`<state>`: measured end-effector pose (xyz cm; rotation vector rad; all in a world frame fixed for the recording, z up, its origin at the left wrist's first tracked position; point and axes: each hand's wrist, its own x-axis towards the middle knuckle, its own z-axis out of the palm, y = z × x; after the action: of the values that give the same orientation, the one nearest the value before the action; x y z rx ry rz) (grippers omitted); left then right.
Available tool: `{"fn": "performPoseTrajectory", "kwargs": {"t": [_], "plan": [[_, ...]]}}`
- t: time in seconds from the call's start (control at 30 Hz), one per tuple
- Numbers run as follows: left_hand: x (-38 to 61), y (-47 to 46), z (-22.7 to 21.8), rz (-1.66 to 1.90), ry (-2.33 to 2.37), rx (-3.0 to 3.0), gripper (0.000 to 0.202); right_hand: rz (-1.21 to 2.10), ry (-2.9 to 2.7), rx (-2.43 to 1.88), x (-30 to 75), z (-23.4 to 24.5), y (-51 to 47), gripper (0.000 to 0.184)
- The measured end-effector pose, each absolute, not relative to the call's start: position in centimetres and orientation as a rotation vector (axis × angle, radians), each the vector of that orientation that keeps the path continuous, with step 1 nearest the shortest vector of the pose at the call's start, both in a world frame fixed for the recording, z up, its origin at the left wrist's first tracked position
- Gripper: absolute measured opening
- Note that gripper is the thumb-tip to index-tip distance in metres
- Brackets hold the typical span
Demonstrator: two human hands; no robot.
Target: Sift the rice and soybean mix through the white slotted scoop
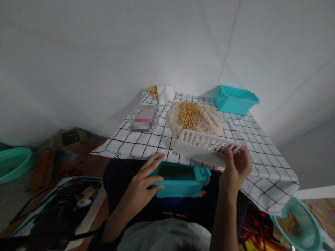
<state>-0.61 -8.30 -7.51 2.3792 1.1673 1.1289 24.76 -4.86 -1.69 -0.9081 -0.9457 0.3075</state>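
Observation:
My left hand grips the left side of a turquoise plastic tub on my lap; the tub holds dark green beans. My right hand is closed on the end of a white slotted plastic tray, tilted above the tub's far edge. Just beyond it, a heap of white rice topped with yellow soybeans lies on the black-and-white checked cloth that covers a small table.
An empty turquoise tub stands at the table's far right corner, folded cloths at the far edge. A turquoise bowl of grain sits at lower right, a green basin at left, cables and clutter on the floor.

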Motion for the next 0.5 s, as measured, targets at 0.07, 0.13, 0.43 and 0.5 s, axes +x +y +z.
{"fn": "performPoseTrajectory", "kwargs": {"t": [0.07,0.13,0.43,0.5], "plan": [[-0.60,-8.28,-7.52,1.132,1.160,2.379,0.014,0.317,-0.947,-0.907,24.88,-1.67,-4.93,0.016],[-0.61,-8.27,-7.52,1.126,1.163,2.381,0.014,0.308,-0.940,-0.914,25.04,-1.63,-4.98,0.016],[-0.70,-8.31,-7.52,1.121,1.169,2.387,0.014,0.275,-0.965,-0.939,24.96,-1.77,-4.66,0.016],[-0.69,-8.34,-7.47,1.119,1.167,2.390,0.014,0.235,-0.973,-0.967,24.82,-1.93,-4.53,0.016]]}}
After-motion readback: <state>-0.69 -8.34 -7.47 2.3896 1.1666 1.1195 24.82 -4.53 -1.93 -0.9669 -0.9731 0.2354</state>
